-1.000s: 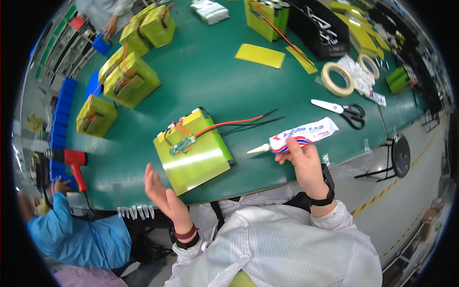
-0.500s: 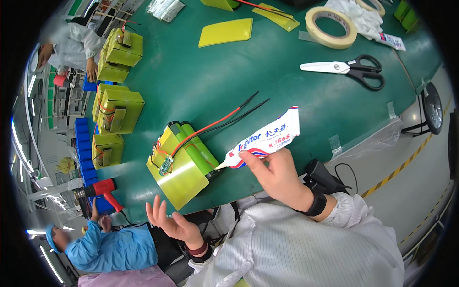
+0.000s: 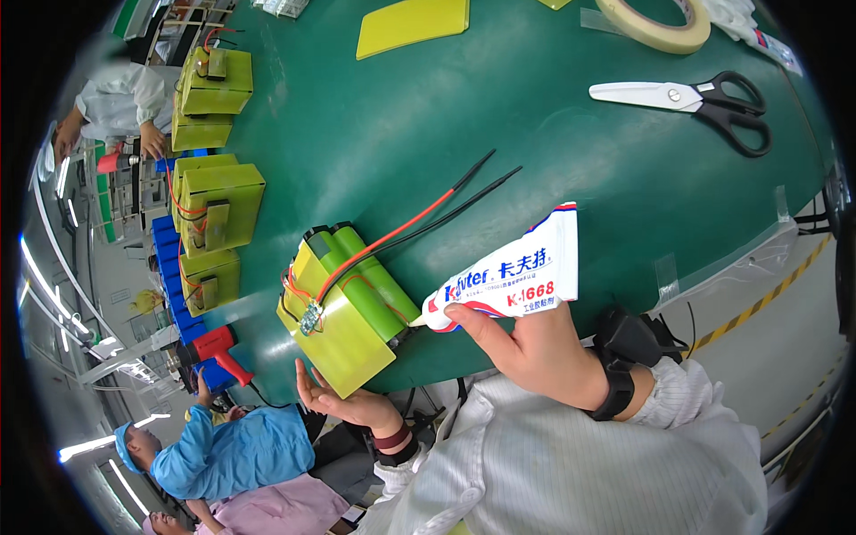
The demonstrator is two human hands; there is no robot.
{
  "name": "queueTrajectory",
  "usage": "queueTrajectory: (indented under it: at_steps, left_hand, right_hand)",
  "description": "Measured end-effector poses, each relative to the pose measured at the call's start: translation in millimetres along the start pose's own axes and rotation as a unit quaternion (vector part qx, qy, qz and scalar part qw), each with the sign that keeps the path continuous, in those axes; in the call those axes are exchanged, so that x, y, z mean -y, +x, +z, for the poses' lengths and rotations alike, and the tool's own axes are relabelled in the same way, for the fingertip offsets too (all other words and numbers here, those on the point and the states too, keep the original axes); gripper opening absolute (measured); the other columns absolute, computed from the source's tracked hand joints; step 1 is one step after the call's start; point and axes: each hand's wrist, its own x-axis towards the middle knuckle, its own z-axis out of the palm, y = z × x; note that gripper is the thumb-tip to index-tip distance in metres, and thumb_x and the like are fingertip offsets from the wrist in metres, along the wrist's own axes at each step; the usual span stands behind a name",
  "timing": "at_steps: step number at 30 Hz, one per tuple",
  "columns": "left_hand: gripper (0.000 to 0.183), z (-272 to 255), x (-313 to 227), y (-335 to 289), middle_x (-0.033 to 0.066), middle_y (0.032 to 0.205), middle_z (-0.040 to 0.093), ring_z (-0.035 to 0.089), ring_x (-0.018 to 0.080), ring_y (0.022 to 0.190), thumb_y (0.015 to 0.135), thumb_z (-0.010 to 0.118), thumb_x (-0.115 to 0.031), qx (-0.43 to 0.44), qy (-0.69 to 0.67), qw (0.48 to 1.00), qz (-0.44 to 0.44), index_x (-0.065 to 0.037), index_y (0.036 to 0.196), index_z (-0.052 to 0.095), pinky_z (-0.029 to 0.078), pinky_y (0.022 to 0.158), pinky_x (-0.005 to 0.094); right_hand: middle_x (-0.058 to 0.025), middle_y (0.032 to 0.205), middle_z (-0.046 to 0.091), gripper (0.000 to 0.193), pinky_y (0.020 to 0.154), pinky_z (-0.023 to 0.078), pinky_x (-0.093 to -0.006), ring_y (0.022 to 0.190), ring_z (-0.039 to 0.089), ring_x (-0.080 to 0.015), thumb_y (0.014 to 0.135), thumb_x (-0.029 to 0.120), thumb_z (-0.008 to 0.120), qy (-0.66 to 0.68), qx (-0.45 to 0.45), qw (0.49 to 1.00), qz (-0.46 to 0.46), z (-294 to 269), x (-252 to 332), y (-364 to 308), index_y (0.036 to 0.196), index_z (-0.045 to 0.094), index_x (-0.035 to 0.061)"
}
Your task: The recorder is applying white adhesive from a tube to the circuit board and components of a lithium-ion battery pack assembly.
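Note:
My right hand [image 3: 548, 361] grips a white glue tube [image 3: 513, 267] with blue and red markings, its thumb pressed on the tube near the nozzle. The nozzle tip points left and meets, or comes very close to, the near right corner of a battery pack [image 3: 373, 290] with green cells. On the pack lie a yellow sheet [image 3: 343, 355], which overhangs its near side, and a small circuit board [image 3: 310, 318]. Red and black wires [image 3: 419, 214] run off to the far right. By the sheet's near edge, my left hand [image 3: 361, 407] has its fingers apart, holding nothing.
Black-handled scissors [image 3: 642, 95] and a masking tape roll [image 3: 655, 34] lie at the far right. A loose yellow sheet [image 3: 415, 27] lies at the back. Wrapped packs [image 3: 234, 205], blue blocks [image 3: 169, 259] and a red heat gun [image 3: 214, 348] line the left; co-workers are beyond.
My left hand has moved closer to the yellow sheet's near edge. The tube now faces me more squarely, its nozzle still at the pack's corner. The view has shifted slightly.

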Motion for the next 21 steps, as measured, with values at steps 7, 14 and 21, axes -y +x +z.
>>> queueTrajectory:
  at_steps: [7, 14, 21]
  left_hand:
    - [0.05, -0.2, -0.2, -1.7, 0.0157, 0.139, 0.036, 0.04, 0.0308, 0.126, 0.099, 0.024, -0.038, 0.018, -0.004, 1.0, -0.007, 0.0, 0.13, 0.03, 0.039, 0.103, 0.0434]
    - [0.053, -1.2, 1.6, -1.9, 0.0187, 0.137, 0.037, 0.043, 0.0311, 0.124, 0.1, 0.021, -0.041, 0.029, 0.028, 0.999, 0.009, 0.001, 0.131, 0.028, 0.043, 0.1, 0.0421]
    - [0.054, 0.9, 4.0, -2.5, 0.0203, 0.136, 0.039, 0.046, 0.0303, 0.121, 0.1, 0.021, -0.043, 0.032, 0.022, 0.999, 0.007, 0.001, 0.131, 0.028, 0.045, 0.099, 0.0411]
  right_hand:
    - [-0.0107, 0.078, 0.063, 0.017, 0.059, 0.046, -0.0364, 0.067, 0.059, -0.0277, 0.083, 0.018, 0.067, 0.022, 0.009, 1.0, -0.001, -0.2, -1.4, -1.0, 0.087, 0.063, 0.0016]
    - [-0.0104, 0.074, 0.059, 0.02, 0.059, 0.045, -0.0383, 0.067, 0.057, -0.0285, 0.082, 0.019, 0.067, 0.031, 0.021, 0.999, -0.029, -0.2, -3.8, 0.9, 0.09, 0.059, 0.0019]
    - [-0.0108, 0.075, 0.059, 0.021, 0.059, 0.045, -0.0381, 0.067, 0.057, -0.0291, 0.081, 0.016, 0.068, 0.036, 0.026, 0.999, 0.019, -0.8, -2.8, -0.3, 0.088, 0.056, 0.0004]
